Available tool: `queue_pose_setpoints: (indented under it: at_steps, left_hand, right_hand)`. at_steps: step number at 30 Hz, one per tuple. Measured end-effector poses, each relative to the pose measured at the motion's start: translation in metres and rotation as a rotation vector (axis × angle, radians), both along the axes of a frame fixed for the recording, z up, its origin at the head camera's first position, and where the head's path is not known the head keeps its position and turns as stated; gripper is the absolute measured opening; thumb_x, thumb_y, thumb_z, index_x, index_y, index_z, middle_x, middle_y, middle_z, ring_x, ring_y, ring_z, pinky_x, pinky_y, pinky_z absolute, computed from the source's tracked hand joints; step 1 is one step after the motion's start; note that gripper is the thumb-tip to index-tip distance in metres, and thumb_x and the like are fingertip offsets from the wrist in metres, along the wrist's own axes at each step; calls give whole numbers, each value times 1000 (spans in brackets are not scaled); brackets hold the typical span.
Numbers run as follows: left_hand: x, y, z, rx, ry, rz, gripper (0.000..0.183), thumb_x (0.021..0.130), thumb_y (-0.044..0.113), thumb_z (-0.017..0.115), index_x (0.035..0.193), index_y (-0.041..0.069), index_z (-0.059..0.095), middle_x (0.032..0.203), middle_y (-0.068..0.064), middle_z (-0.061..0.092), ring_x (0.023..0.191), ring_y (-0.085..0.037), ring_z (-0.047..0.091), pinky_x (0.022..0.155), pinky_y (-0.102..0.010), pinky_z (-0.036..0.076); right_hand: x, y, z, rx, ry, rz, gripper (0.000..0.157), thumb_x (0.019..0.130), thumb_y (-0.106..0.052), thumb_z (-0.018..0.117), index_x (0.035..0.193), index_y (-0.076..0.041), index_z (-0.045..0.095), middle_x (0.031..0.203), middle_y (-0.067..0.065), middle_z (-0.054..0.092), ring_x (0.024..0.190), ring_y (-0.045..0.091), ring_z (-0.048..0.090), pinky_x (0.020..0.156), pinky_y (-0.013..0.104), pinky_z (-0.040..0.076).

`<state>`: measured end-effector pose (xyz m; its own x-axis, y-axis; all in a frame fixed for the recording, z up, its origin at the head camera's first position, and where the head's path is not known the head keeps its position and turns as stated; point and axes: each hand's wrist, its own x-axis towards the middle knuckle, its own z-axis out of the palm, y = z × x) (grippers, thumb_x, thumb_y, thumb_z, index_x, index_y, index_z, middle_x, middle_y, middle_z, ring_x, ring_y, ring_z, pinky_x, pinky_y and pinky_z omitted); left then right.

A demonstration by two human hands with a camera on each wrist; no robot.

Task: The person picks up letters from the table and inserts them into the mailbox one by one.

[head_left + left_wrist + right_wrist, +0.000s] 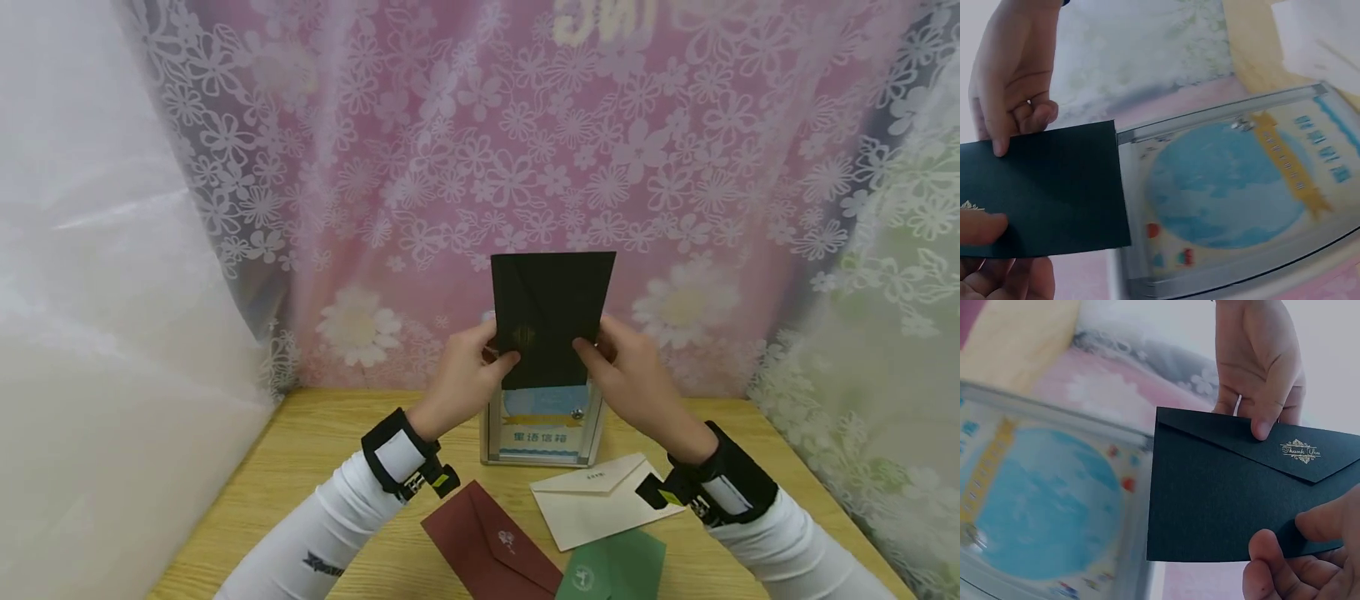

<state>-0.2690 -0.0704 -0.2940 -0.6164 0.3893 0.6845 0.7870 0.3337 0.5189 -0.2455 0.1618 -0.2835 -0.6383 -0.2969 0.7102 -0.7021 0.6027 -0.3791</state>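
Note:
A dark green envelope (555,292) is held upright in both hands, with its flap side towards me. My left hand (467,375) pinches its left edge, thumb in front, close to a gold print. On the other edge my right hand (637,379) grips it the same way. The right wrist view shows the closed pointed flap of the envelope (1229,494) and the gold words "Thank You". Behind and below it stands a letter box (543,446) with a silver frame, its upper part hidden by the envelope. A blue circle and small lock show on the box front (1229,187).
On the wooden table (337,517) lie a dark red envelope (480,533), a cream envelope (577,508) and a green envelope (618,562), partly overlapping. A flowered pink curtain (465,167) hangs behind the table, with pale sheeting (112,292) at the left.

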Motion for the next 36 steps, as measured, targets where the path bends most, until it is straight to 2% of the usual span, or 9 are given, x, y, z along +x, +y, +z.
queue_pose_setpoints:
  at_steps: [5,11,17,25,31,36]
  left_hand:
    - [-13,12,20,54,52,-1,38,91,3,62,127,14,59,104,-3,68,81,-9,56,67,-33,53]
    - [-30,23,33,64,28,67,30,93,2,58,122,11,61,101,-4,68,85,-9,56,69,-35,51]
    - [-45,30,34,71,-38,121,26,94,4,56,117,13,62,99,-2,67,86,-7,57,68,-35,51]
    - [-58,36,36,75,-36,155,24,94,3,56,116,11,63,100,-3,68,85,-9,57,70,-35,52]
    - [-65,37,31,54,-54,195,26,94,4,57,117,12,62,103,-3,68,85,-9,57,71,-35,52]
    - [-69,39,23,30,-76,223,26,93,5,58,117,12,64,93,-4,68,74,-10,56,61,-31,47]
  right_hand:
    - [-10,5,22,-30,30,-29,31,96,-13,58,126,-17,57,67,3,58,54,8,48,45,34,39]
    - [-27,7,34,-54,27,-50,27,96,-14,56,123,-14,59,77,8,65,62,11,54,52,38,45]
    - [-44,10,31,-83,20,-60,25,97,-14,54,122,-14,59,75,10,63,64,13,54,56,38,45]
    - [-59,10,30,-112,9,-91,22,97,-15,54,118,-12,60,73,9,63,62,13,55,53,38,44]
    - [-65,10,26,-111,-31,-102,23,97,-15,54,118,-14,60,75,11,64,62,11,55,52,39,44]
    - [-67,10,22,-81,-52,-152,22,95,-18,56,117,-16,60,82,8,65,54,13,51,45,37,41]
